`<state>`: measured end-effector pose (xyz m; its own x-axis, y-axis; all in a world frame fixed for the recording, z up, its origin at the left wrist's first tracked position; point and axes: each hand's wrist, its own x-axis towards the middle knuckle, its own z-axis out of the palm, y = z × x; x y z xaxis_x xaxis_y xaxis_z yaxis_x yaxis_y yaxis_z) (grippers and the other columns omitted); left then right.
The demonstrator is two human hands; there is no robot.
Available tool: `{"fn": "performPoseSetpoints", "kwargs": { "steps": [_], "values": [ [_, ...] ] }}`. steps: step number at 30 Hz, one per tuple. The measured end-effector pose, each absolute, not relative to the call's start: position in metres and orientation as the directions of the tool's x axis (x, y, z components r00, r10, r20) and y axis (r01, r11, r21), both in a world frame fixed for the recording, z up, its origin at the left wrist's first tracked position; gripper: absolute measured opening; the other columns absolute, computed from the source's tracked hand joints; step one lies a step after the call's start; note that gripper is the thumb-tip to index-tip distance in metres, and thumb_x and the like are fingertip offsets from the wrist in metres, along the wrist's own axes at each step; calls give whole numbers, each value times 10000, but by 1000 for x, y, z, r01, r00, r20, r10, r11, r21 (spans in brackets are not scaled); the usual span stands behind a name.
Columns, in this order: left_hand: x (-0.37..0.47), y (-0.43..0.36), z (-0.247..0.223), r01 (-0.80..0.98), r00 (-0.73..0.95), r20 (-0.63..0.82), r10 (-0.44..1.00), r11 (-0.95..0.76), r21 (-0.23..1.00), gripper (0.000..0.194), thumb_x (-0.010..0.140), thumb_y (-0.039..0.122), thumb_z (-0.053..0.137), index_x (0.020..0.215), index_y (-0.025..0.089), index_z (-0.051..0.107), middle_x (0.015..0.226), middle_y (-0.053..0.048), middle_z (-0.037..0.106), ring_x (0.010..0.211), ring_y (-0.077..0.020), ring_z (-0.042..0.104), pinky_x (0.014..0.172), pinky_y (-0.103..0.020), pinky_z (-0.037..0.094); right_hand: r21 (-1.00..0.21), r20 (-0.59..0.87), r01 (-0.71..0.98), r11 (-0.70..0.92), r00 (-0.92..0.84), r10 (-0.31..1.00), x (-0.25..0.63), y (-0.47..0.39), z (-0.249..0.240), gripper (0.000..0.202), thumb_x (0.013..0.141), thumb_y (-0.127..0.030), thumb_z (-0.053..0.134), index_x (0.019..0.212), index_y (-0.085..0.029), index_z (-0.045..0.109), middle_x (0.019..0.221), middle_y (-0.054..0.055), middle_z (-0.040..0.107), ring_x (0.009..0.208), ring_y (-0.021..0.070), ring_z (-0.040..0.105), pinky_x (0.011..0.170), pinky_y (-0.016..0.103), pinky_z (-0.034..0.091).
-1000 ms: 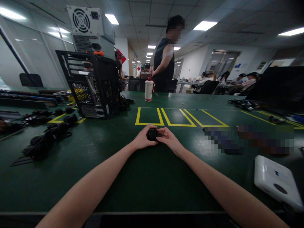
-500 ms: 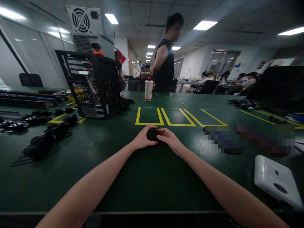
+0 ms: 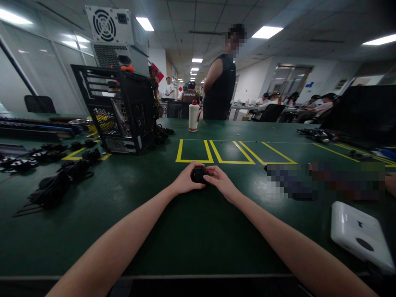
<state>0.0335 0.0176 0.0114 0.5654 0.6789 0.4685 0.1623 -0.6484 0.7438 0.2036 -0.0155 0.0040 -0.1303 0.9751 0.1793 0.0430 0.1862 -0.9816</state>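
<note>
A small black block-shaped object (image 3: 198,175) is between my two hands, just above or on the green table (image 3: 198,231); its exact kind is too dark to make out. My left hand (image 3: 186,178) wraps round its left side, fingers behind and thumb in front. From the right, the thumb and fingertips of my right hand (image 3: 221,180) pinch its edge. Yellow tape outlines (image 3: 194,161) lie on the table just beyond my hands.
At the left stand a black computer case (image 3: 123,111) with power supplies (image 3: 116,33) stacked on it and a pile of black cables (image 3: 62,181). A white cup (image 3: 193,117) stands ahead. On the right lies a white device (image 3: 360,235). A person (image 3: 219,86) stands beyond the table.
My hands and the black object stay almost still. The standing person has shifted slightly right. Another person's hand has come in at the right edge.
</note>
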Motion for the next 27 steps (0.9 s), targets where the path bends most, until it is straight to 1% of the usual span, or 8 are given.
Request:
{"fn": "performPoseSetpoints", "kwargs": {
  "steps": [5, 7, 10, 12, 16, 18, 24, 27],
  "values": [
    [34, 18, 11, 154, 573, 459, 679, -640, 753, 591, 584, 180, 695, 1116, 205, 438, 1139, -71, 481, 1047, -235, 489, 910, -390, 374, -981, 178, 53, 188, -158, 971, 205, -15, 4, 309, 693, -251, 618, 989, -219, 532, 1029, 33, 560, 978, 170, 531, 909, 370, 376],
    [34, 18, 10, 153, 569, 460, 682, -637, 756, 587, 583, 176, 694, 1112, 207, 442, 1138, -70, 483, 1046, -235, 490, 911, -394, 372, -980, 184, 48, 194, -166, 969, 205, -16, 5, 317, 679, -233, 630, 978, -231, 526, 1002, 20, 565, 961, 171, 539, 893, 372, 386],
    [34, 18, 10, 140, 562, 463, 685, -630, 764, 579, 582, 156, 689, 1106, 209, 449, 1139, -67, 484, 1048, -235, 490, 910, -395, 373, -983, 165, 44, 176, -186, 969, 205, -19, 7, 379, 645, -213, 659, 985, -253, 496, 949, 4, 571, 930, 175, 550, 851, 368, 409],
    [34, 19, 9, 138, 562, 466, 683, -633, 762, 582, 579, 155, 691, 1106, 209, 449, 1138, -67, 482, 1048, -235, 488, 903, -392, 378, -984, 158, 48, 170, -190, 969, 204, -21, 9, 369, 647, -233, 662, 974, -255, 492, 933, 3, 573, 914, 177, 556, 837, 366, 414],
    [33, 20, 10, 155, 569, 480, 668, -660, 735, 593, 573, 186, 706, 1106, 205, 449, 1136, -68, 481, 1055, -236, 479, 918, -395, 367, -979, 184, 57, 195, -161, 970, 203, -19, 7, 286, 696, -318, 618, 949, -247, 505, 912, 8, 584, 901, 177, 560, 840, 376, 409],
    [33, 20, 10, 154, 569, 488, 662, -668, 728, 591, 575, 191, 705, 1107, 203, 447, 1131, -68, 483, 1049, -232, 482, 919, -392, 368, -976, 197, 56, 208, -160, 967, 204, -17, 4, 277, 704, -323, 611, 949, -244, 509, 913, 9, 588, 914, 176, 557, 850, 376, 406],
    [34, 21, 7, 145, 563, 467, 682, -638, 756, 601, 578, 171, 699, 1118, 206, 438, 1124, -69, 495, 1053, -234, 488, 922, -395, 363, -983, 164, 53, 174, -155, 974, 206, -14, 3, 349, 684, -276, 631, 1009, -231, 513, 1010, 26, 569, 953, 172, 544, 887, 382, 395],
    [35, 20, 6, 134, 553, 457, 696, -616, 776, 605, 568, 155, 701, 1114, 208, 444, 1125, -68, 501, 1051, -235, 492, 929, -400, 354, -987, 148, 35, 156, -182, 972, 207, -14, 4, 344, 674, -255, 637, 1000, -213, 533, 1049, 37, 559, 987, 174, 529, 921, 384, 376]
  ]
}}
